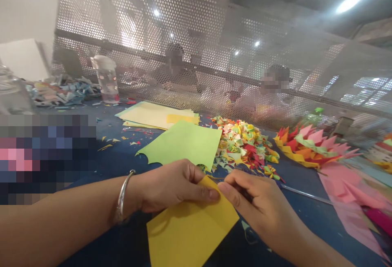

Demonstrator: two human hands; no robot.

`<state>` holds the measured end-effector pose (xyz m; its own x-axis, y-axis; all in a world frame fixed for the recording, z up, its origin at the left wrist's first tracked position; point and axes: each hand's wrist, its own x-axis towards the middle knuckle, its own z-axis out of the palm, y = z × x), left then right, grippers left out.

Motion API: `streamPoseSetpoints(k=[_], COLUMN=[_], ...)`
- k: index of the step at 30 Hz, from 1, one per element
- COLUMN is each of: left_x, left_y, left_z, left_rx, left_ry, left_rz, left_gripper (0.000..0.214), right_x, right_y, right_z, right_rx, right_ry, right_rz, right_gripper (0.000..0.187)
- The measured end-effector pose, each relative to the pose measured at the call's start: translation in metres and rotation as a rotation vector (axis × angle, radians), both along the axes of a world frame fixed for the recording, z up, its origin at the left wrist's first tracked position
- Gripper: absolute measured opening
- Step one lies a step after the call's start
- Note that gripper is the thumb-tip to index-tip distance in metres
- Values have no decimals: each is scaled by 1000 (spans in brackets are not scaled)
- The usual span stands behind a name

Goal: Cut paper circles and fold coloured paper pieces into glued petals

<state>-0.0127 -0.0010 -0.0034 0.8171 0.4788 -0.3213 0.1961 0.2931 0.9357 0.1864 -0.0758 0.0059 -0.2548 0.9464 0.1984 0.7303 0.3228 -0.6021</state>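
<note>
My left hand (180, 187) is closed on a sheet of yellow paper (190, 234), its thumb lying flat over the upper edge. At the sheet's top right edge, the thumb and fingers of my right hand (254, 201) are pinched together on the paper. The yellow sheet tilts toward me above the dark blue table (101, 242). Just beyond my hands lies a light green sheet (186, 144) with scalloped bites cut from its near edge. Some of my right fingers are hidden behind the thumb and hand.
Behind the green sheet is a stack of pale yellow paper (147, 114). Small folded paper pieces (245, 144) are heaped beside it. Rightward lie a spiky folded-paper piece (315, 146) and pink sheets (346, 189). A clear bottle (106, 81) and scraps (67, 91) stand left, before a perforated screen (137, 50).
</note>
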Motion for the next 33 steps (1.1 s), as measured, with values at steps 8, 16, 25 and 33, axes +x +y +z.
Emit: streamPoseSetpoints(k=[8,16,25,33], left_x=[0,0,-4,-41], left_y=[0,-1,3,48], left_z=[1,2,4,28], left_rx=[1,27,29,736], left_ry=[4,21,20,326], left_rz=[-18,-21,-59,21], left_gripper=[25,26,26,31], right_x=[-1,-1,0,9], right_y=[-1,1,0,4], right_z=[3,0,2,8], right_rx=[7,15,79,157], right_ry=[14,21,-5,56], right_rz=[8,12,-19,-116], right_gripper=[39,34,38,39])
